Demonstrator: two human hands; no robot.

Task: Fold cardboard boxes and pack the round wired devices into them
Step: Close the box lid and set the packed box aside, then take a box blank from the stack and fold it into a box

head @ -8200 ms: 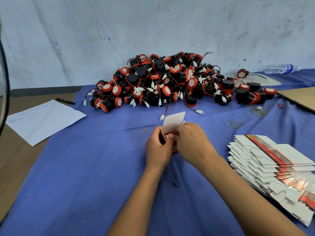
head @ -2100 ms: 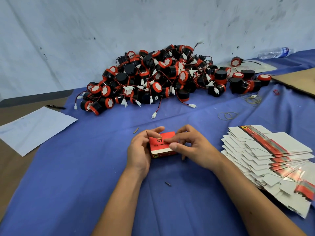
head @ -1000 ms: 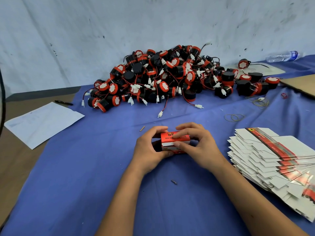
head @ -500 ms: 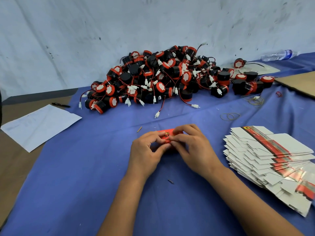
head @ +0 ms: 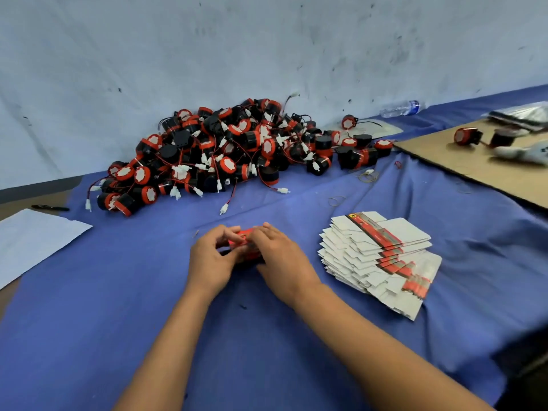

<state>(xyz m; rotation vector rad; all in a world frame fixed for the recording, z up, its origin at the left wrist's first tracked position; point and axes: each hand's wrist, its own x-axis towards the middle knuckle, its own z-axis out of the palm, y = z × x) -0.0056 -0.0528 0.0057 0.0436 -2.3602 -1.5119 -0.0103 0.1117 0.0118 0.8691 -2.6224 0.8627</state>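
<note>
A small red cardboard box (head: pixel 243 234) lies on the blue cloth (head: pixel 89 292) at the centre, mostly hidden by my hands. My left hand (head: pixel 211 259) grips its left side with curled fingers. My right hand (head: pixel 278 256) covers its right side, fingers curled over the top. Behind them is a large pile of round black-and-red wired devices (head: pixel 231 152) with white plugs. A fanned stack of flat unfolded boxes (head: pixel 376 256) lies to the right of my hands.
A white paper sheet (head: pixel 32 241) and a black pen (head: pixel 50 207) lie at the left. Brown cardboard (head: pixel 474 167) with two more devices (head: pixel 465 136) sits at the back right, a plastic bottle (head: pixel 400 108) by the wall. Rubber bands (head: pixel 336 200) lie on the cloth.
The box went from an open flap to closed. Over the last second both hands turned it down onto the cloth and closed over it.
</note>
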